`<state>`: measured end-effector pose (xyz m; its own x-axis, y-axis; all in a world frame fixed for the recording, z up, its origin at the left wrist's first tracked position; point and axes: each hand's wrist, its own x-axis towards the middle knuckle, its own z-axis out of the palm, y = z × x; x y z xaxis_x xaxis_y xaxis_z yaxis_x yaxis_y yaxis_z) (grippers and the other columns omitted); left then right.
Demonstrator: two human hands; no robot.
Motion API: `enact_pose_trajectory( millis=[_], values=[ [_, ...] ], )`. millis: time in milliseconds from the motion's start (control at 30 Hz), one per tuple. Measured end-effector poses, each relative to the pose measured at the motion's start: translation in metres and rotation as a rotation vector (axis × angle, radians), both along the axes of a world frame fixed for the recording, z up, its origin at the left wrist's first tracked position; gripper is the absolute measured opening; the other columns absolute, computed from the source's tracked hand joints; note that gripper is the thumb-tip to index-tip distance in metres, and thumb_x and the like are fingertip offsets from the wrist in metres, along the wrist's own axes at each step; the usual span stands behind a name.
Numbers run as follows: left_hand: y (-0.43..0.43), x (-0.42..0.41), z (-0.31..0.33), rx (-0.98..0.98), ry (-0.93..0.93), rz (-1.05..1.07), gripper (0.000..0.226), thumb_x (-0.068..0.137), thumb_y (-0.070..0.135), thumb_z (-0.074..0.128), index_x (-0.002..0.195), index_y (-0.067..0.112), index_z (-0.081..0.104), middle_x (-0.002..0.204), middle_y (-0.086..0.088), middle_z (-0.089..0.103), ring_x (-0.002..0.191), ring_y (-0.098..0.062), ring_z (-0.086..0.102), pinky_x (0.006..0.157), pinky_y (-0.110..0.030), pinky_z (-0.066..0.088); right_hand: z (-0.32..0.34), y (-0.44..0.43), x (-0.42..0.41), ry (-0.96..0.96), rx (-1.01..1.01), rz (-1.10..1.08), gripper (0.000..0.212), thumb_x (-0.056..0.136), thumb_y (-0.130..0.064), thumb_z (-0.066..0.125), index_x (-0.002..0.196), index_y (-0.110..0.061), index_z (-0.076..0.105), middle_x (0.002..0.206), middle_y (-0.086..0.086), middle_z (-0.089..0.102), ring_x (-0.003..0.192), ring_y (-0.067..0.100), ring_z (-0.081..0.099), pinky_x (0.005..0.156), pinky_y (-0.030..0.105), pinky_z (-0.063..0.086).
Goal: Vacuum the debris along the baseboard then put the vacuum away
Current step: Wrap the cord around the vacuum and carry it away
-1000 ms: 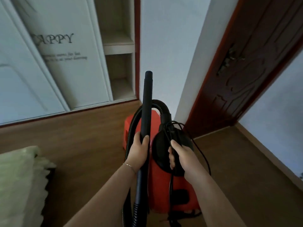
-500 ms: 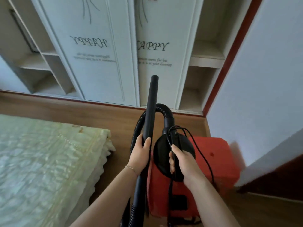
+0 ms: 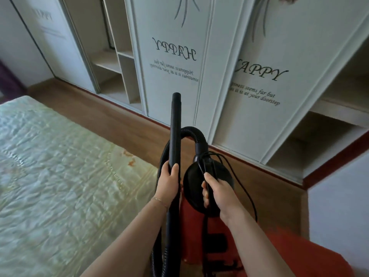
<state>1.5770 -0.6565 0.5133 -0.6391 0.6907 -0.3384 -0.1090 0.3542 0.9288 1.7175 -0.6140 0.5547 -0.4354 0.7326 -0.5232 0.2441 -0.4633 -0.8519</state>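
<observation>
A red canister vacuum (image 3: 215, 232) hangs in front of me, carried above the wooden floor. My right hand (image 3: 217, 193) is closed on the handle at its round black top (image 3: 219, 172), with the black power cord (image 3: 245, 188) looped around it. My left hand (image 3: 168, 181) grips the black rigid wand (image 3: 175, 126), which points up and away. A ribbed black hose (image 3: 194, 132) arches from the wand to the vacuum's top. The red-brown baseboard (image 3: 249, 164) runs under the wardrobe ahead.
A bed with a pale green quilted cover (image 3: 60, 176) fills the left side. White wardrobe doors (image 3: 173, 56) with "HAPPY" lettering and open shelf bays (image 3: 319, 136) stand ahead. A white wall corner (image 3: 339, 216) is at the right. A strip of wooden floor (image 3: 111, 118) runs between bed and wardrobe.
The view has swung left, from the dark door and wall corner to the wardrobe and bed. Both hands keep the same grip on wand and vacuum handle.
</observation>
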Motion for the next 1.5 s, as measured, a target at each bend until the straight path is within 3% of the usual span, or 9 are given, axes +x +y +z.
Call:
enact_pose_trajectory(
  millis=[67,133,267,400,500,667,1133,1333,1500],
  values=[
    [0.028,-0.031,0.000,-0.005,-0.049,0.035,0.047,0.095,0.042,0.039,0.135,0.017,0.040,0.107,-0.017,0.062,0.092,-0.036,0.062,0.082,-0.046,0.051,-0.001,0.029,-0.031,0.015,-0.010,0.017,0.035,0.096,-0.036,0.050,0.072,-0.010,0.054,0.051,0.001,0.046,0.044,0.015,0.042,0.047,0.026,0.037],
    [0.055,-0.059,0.002,0.001,-0.082,0.060,0.046,0.094,0.043,0.040,0.131,0.016,0.042,0.095,-0.018,0.059,0.085,-0.037,0.060,0.078,-0.052,0.051,0.000,0.057,-0.058,-0.001,-0.026,0.033,0.035,0.096,-0.036,0.051,0.073,-0.010,0.055,0.052,0.001,0.046,0.044,0.015,0.042,0.047,0.026,0.037],
    [0.109,-0.106,0.018,0.037,-0.041,0.093,0.038,0.096,0.038,0.039,0.125,0.014,0.046,0.076,-0.004,0.057,0.063,-0.020,0.056,0.059,-0.034,0.046,0.009,0.116,-0.107,-0.001,-0.029,0.080,0.036,0.096,-0.036,0.050,0.071,-0.010,0.055,0.052,0.002,0.047,0.045,0.016,0.043,0.049,0.028,0.038],
    [0.162,-0.141,0.023,0.050,0.014,0.164,0.044,0.093,0.045,0.038,0.127,0.019,0.047,0.110,-0.021,0.063,0.099,-0.040,0.062,0.085,-0.051,0.052,0.016,0.176,-0.149,0.010,-0.030,0.143,0.037,0.097,-0.034,0.049,0.069,-0.009,0.053,0.050,0.002,0.046,0.043,0.016,0.042,0.048,0.028,0.037],
    [0.207,-0.169,0.020,0.063,0.015,0.251,0.049,0.090,0.050,0.037,0.130,0.022,0.045,0.120,-0.023,0.059,0.109,-0.044,0.057,0.093,-0.057,0.048,0.013,0.226,-0.181,0.019,-0.021,0.197,0.038,0.097,-0.033,0.049,0.068,-0.009,0.053,0.048,0.002,0.046,0.042,0.016,0.042,0.047,0.027,0.037],
    [0.275,-0.214,0.015,0.066,0.008,0.390,0.044,0.096,0.043,0.037,0.132,0.020,0.045,0.116,-0.005,0.062,0.106,-0.026,0.060,0.097,-0.048,0.047,0.003,0.309,-0.234,0.025,-0.092,0.339,0.035,0.095,-0.030,0.050,0.065,-0.011,0.051,0.048,0.003,0.043,0.041,0.017,0.038,0.044,0.026,0.032],
    [0.375,-0.372,0.004,0.135,0.078,0.819,0.037,0.097,0.037,0.038,0.122,0.014,0.052,0.101,-0.002,0.064,0.096,-0.023,0.061,0.092,-0.044,0.048,0.013,0.455,-0.431,0.029,-0.093,0.770,0.029,0.093,-0.020,0.046,0.066,-0.009,0.051,0.050,0.005,0.043,0.043,0.016,0.038,0.048,0.028,0.034],
    [0.391,-0.481,-0.004,0.128,0.079,0.935,0.022,0.100,0.032,0.036,0.115,0.024,0.049,0.096,0.016,0.058,0.091,-0.003,0.055,0.080,-0.024,0.041,-0.002,0.477,-0.557,-0.021,-0.099,0.902,0.028,0.093,-0.021,0.047,0.068,-0.009,0.051,0.051,0.005,0.043,0.042,0.016,0.038,0.047,0.027,0.035],
    [0.393,-0.574,0.001,0.081,0.095,1.000,0.033,0.099,0.034,0.037,0.126,0.020,0.051,0.107,0.005,0.064,0.102,-0.014,0.059,0.096,-0.039,0.045,0.001,0.486,-0.655,-0.018,-0.122,0.970,0.029,0.093,-0.020,0.047,0.066,-0.009,0.051,0.050,0.005,0.043,0.041,0.016,0.038,0.045,0.027,0.034]
  ],
)
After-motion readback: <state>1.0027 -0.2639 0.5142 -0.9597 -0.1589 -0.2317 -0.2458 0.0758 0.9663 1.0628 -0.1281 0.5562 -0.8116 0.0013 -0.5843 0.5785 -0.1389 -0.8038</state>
